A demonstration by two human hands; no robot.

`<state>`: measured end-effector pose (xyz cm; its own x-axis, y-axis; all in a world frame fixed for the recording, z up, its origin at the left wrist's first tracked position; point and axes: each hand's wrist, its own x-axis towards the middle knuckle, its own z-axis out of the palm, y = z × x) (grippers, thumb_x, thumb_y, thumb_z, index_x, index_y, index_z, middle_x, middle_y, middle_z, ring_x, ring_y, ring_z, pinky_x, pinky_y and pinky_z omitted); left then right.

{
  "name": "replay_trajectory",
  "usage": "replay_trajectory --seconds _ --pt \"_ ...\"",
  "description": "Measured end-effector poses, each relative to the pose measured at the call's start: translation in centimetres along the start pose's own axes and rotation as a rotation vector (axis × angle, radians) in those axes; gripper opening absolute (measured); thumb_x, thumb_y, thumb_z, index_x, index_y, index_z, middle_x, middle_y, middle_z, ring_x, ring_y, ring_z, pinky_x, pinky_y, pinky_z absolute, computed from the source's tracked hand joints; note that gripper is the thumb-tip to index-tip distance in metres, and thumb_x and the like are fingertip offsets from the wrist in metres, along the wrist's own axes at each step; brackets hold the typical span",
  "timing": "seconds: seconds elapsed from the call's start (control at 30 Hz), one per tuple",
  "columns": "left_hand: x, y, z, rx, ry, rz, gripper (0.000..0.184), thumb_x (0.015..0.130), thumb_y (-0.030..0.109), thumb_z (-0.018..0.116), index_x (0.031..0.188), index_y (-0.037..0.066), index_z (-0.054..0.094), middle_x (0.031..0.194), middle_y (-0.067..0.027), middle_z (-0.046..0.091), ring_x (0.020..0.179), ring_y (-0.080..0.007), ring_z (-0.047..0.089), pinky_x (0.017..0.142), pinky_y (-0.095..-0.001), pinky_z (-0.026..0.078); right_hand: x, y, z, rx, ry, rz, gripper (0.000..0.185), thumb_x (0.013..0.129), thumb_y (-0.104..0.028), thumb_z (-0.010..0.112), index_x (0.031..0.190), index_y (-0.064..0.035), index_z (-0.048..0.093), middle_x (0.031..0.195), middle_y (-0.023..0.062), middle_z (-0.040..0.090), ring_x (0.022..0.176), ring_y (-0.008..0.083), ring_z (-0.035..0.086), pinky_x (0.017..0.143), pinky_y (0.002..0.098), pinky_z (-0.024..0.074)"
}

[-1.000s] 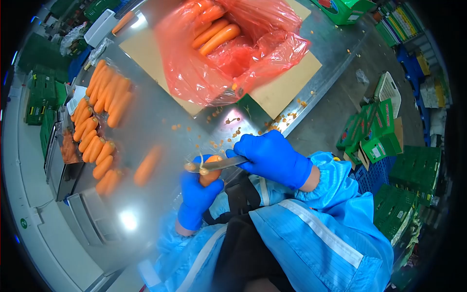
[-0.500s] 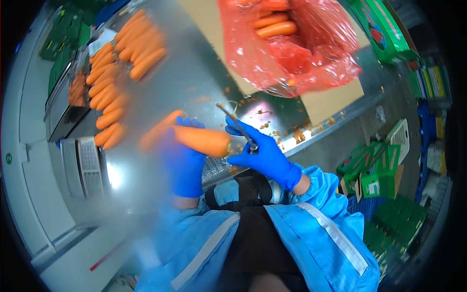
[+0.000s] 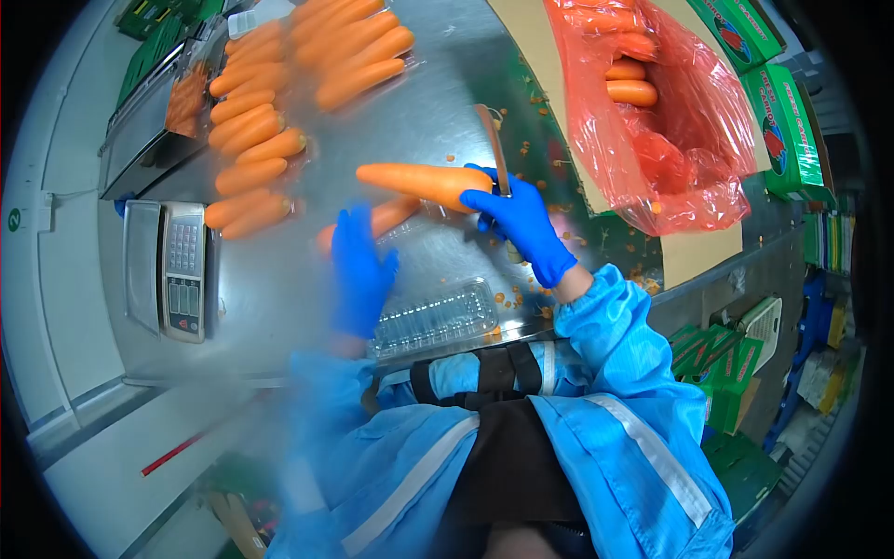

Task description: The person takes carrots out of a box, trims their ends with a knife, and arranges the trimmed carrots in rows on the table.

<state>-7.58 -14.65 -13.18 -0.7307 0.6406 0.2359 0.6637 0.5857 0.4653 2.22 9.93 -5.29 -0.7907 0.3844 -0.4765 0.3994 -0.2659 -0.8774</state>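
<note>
My right hand, in a blue glove, grips the thick end of a large carrot, whose tip points left. The same hand also holds a knife, its blade pointing up and away from me. Below and left of that carrot is my left hand, gloved in blue, with thumb and fingers apart. A second carrot lies behind its fingers; whether they touch it I cannot tell. Close to my body, a clear plastic tray rests on the metal table.
Several carrots lie in rows at the left and back. A scale stands at the left edge. On the right, a red plastic bag with carrots sits on cardboard. Green boxes stand beyond; orange scraps litter the table.
The large carrot has passed out of my left hand and is now held in my right hand beside the knife. My left hand has opened. The view has shifted, showing more of the clear tray.
</note>
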Motion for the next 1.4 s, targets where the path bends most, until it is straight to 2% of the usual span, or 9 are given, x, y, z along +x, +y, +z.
replay_trajectory --seconds 0.17,0.47,0.63,0.87,1.03,1.17,1.3,1.33,1.4 --pt "-3.1 1.4 -1.8 -0.008 -0.147 0.014 0.077 0.074 0.010 0.067 0.146 0.008 0.039 0.148 -0.0188 0.039 0.140 -0.0387 0.031 0.114 -0.0497 0.023 2.7 0.5 2.1 -0.111 -0.114 0.036 0.058 0.078 -0.031 0.077 0.127 -0.0042 0.061 0.081 0.0055 0.065 0.063 0.0085 0.058 0.057 0.0242 0.0477" --pt "-5.4 2.2 -2.6 0.083 -0.210 -0.011 0.069 0.074 0.011 0.065 0.140 0.008 0.047 0.145 -0.0165 0.043 0.139 -0.0359 0.033 0.116 -0.0510 0.018 5.6 5.6 4.9 -0.150 -0.201 -0.073 0.057 0.083 -0.017 0.071 0.137 -0.0135 0.054 0.088 0.0045 0.063 0.073 0.0091 0.059 0.067 0.0240 0.0498" --pt "-3.7 -0.8 -3.6 0.021 -0.087 0.043 0.063 0.077 0.009 0.065 0.138 0.010 0.050 0.139 -0.0131 0.051 0.133 -0.0345 0.042 0.114 -0.0468 0.025 3.7 5.9 3.4 -0.196 0.005 -0.210 0.048 0.087 -0.014 0.066 0.134 -0.0107 0.056 0.111 0.0063 0.068 0.077 0.0086 0.060 0.071 0.0231 0.0503" --pt "-1.3 -5.0 -3.0 0.111 -0.078 0.154 0.067 0.078 0.014 0.072 0.141 0.015 0.049 0.136 -0.0132 0.052 0.127 -0.0354 0.046 0.108 -0.0444 0.034 -2.4 6.8 -0.6 0.009 -0.014 0.063 0.034 0.092 -0.017 0.062 0.122 -0.0030 0.064 0.107 0.0043 0.069 0.068 0.0085 0.060 0.063 0.0226 0.0488" --pt "0.9 -3.6 -2.2 0.262 -0.088 0.088 0.071 0.080 0.022 0.071 0.146 0.022 0.042 0.145 -0.0096 0.043 0.135 -0.0308 0.039 0.113 -0.0509 0.022 -5.3 8.7 -2.2 -0.058 0.029 0.141 0.032 0.091 -0.020 0.062 0.119 -0.0042 0.066 0.097 0.0052 0.069 0.060 0.0104 0.059 0.057 0.0238 0.0476" --pt "4.1 -5.0 1.0 0.273 -0.155 0.061 0.074 0.082 0.023 0.070 0.148 0.026 0.037 0.150 -0.0089 0.036 0.139 -0.0273 0.034 0.113 -0.0591 0.011 -6.3 9.4 -2.4 0.005 -0.012 0.106 0.029 0.093 -0.019 0.060 0.117 -0.0047 0.067 0.104 0.0053 0.070 0.061 0.0101 0.058 0.058 0.0225 0.0483" --pt "11.1 -5.9 4.2 0.271 0.013 0.102 0.069 0.086 0.023 0.068 0.148 0.026 0.038 0.150 -0.0095 0.038 0.139 -0.0281 0.035 0.114 -0.0591 0.010 -6.6 8.9 -0.9 -0.028 -0.026 0.106 0.028 0.093 -0.019 0.062 0.116 -0.0037 0.067 0.103 0.0046 0.071 0.063 0.0093 0.059 0.060 0.0242 0.0508" --pt "13.2 -5.6 4.2 0.504 0.037 0.159 0.063 0.091 0.035 0.061 0.148 0.025 0.035 0.146 -0.0077 0.042 0.134 -0.0281 0.041 0.109 -0.0555 0.030 -7.0 8.3 -0.6 -0.025 -0.037 0.097 0.028 0.093 -0.020 0.062 0.116 -0.0042 0.068 0.101 0.0042 0.071 0.063 0.0092 0.059 0.061 0.0242 0.0507" --pt "16.8 -6.8 5.8 0.499 0.047 0.134 0.065 0.090 0.036 0.061 0.148 0.025 0.034 0.147 -0.0072 0.041 0.136 -0.0279 0.039 0.111 -0.0562 0.027 -7.3 7.8 -0.4 -0.066 -0.043 0.075 0.028 0.094 -0.022 0.062 0.117 -0.0060 0.068 0.098 0.0031 0.071 0.062 0.0085 0.059 0.061 0.0237 0.0500"
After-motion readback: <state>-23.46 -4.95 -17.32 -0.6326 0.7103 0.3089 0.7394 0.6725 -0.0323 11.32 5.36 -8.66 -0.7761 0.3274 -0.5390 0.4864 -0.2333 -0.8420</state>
